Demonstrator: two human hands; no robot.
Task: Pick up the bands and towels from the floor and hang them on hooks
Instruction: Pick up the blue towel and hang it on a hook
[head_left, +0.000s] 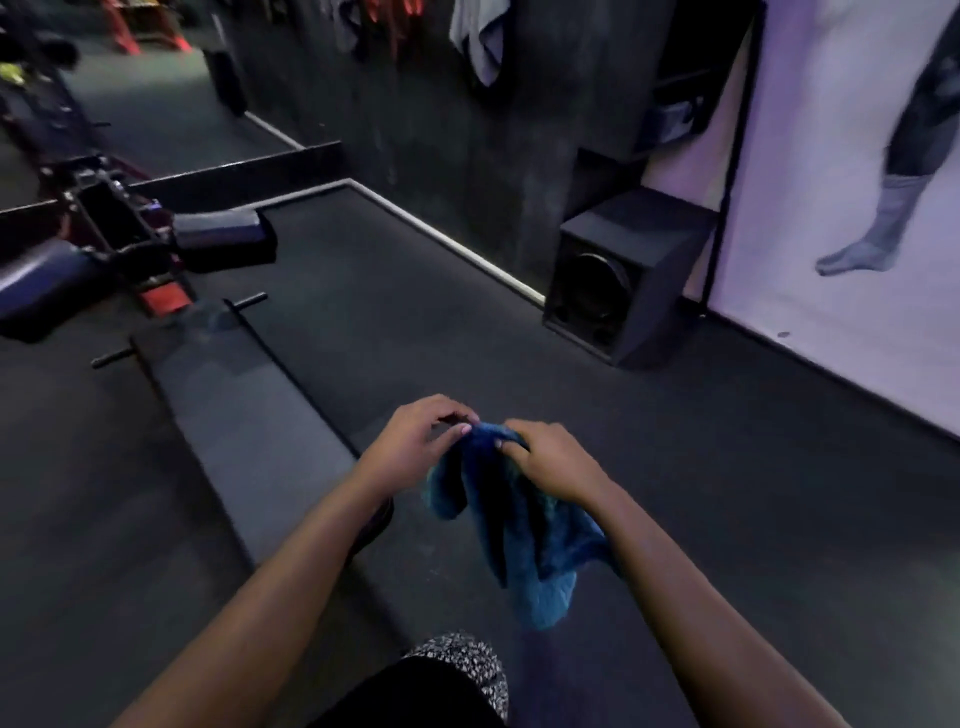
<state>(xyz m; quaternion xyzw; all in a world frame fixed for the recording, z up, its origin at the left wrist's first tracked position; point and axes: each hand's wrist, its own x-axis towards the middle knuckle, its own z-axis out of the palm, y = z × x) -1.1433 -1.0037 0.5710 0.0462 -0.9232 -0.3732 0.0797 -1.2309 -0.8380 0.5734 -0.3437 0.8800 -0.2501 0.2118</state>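
left hand (415, 441): near the middle of the view, fingers bent inward, thumb and fingertips pinching the top edge of the blue towel on its left side.
right hand (553, 457): just right of the left hand, fingers curled down over the bunched top of the same towel and gripping it; the two hands almost touch.
blue towel (540, 551): held up off the floor by both hands, hanging in loose folds below them, its lowest corner above the dark floor (675, 467) near the person's patterned garment (462, 660).
grey towel (478, 41): hangs on the far dark wall at the top of the view; its hook cannot be made out.
red bands (397, 23): hang on the same wall just left of the grey towel, blurred and cut by the top edge.
speaker box (618, 280): stands on the floor at the far right, in the corner where the dark wall meets the poster wall.
poster (831, 208): covers the right wall, pale, showing a bare leg and foot.
bench (119, 244): padded gym equipment with a red part, at the far left.
flat board (249, 415): a long low grey panel on the floor, running from the bench toward the person, left of the hands.
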